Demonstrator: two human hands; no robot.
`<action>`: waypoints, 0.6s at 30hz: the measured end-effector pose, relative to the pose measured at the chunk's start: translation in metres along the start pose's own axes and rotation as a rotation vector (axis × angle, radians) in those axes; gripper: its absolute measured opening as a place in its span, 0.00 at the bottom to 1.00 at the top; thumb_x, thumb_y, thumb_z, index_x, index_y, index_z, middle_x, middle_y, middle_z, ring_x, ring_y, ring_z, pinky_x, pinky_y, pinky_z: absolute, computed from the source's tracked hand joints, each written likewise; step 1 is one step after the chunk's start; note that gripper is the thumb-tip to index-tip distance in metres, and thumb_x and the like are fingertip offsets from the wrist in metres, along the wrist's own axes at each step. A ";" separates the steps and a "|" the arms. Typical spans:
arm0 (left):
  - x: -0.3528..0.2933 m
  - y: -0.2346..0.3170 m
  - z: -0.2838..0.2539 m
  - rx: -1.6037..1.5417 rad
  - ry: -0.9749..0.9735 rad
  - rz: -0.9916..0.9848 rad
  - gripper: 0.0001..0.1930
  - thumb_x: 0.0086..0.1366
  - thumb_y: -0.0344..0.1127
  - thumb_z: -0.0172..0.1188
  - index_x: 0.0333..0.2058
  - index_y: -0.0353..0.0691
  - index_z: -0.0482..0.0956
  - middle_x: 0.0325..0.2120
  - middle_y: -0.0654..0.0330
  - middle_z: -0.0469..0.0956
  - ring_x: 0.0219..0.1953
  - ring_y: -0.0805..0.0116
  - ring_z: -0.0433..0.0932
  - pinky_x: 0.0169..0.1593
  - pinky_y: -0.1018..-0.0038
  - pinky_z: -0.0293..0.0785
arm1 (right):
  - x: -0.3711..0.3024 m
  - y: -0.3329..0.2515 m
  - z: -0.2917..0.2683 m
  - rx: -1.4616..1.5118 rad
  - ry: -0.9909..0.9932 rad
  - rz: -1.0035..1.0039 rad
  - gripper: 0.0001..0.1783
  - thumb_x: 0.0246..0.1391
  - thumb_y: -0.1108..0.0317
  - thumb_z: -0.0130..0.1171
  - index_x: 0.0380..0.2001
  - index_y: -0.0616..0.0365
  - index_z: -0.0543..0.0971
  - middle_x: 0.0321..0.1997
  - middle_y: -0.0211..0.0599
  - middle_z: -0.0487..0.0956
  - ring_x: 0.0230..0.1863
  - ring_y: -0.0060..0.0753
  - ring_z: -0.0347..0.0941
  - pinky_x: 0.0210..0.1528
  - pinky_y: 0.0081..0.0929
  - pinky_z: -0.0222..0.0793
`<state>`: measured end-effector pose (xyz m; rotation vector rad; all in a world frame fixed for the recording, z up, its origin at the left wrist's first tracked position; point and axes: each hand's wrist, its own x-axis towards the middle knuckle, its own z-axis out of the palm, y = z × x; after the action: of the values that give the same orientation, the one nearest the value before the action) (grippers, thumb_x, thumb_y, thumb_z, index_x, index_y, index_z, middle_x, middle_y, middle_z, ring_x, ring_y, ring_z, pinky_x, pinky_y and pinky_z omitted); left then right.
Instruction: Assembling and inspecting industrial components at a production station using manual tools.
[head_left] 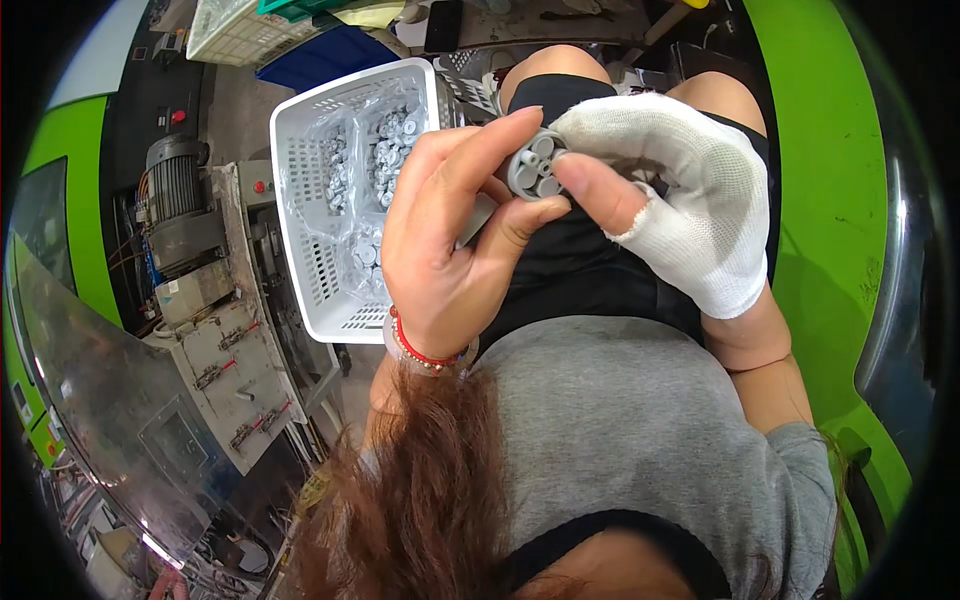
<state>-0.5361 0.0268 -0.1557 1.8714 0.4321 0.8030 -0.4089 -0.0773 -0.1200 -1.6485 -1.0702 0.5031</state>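
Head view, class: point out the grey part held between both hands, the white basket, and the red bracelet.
Grey part [535, 170], head view: its round face with holes.
White basket [300, 200], head view: its perforated left wall.
Red bracelet [418, 350], head view: beads at the left wrist.

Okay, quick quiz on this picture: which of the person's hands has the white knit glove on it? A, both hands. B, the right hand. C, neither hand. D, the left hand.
B: the right hand wears a white glove with the thumb tip bare, while the left hand is bare apart from a red bead bracelet at the wrist; both grip the small grey round plastic part.
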 end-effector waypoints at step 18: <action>0.000 -0.003 0.003 -0.053 0.036 -0.024 0.24 0.44 0.28 0.69 0.44 0.37 0.76 0.33 0.62 0.71 0.25 0.78 0.68 0.28 0.83 0.68 | -0.001 0.006 0.004 0.135 0.002 0.061 0.09 0.49 0.73 0.59 0.35 0.65 0.77 0.30 0.33 0.79 0.32 0.19 0.73 0.34 0.15 0.68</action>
<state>-0.5341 0.0261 -0.1595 1.8017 0.4506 0.8251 -0.4098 -0.0765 -0.1275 -1.5658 -0.9650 0.6006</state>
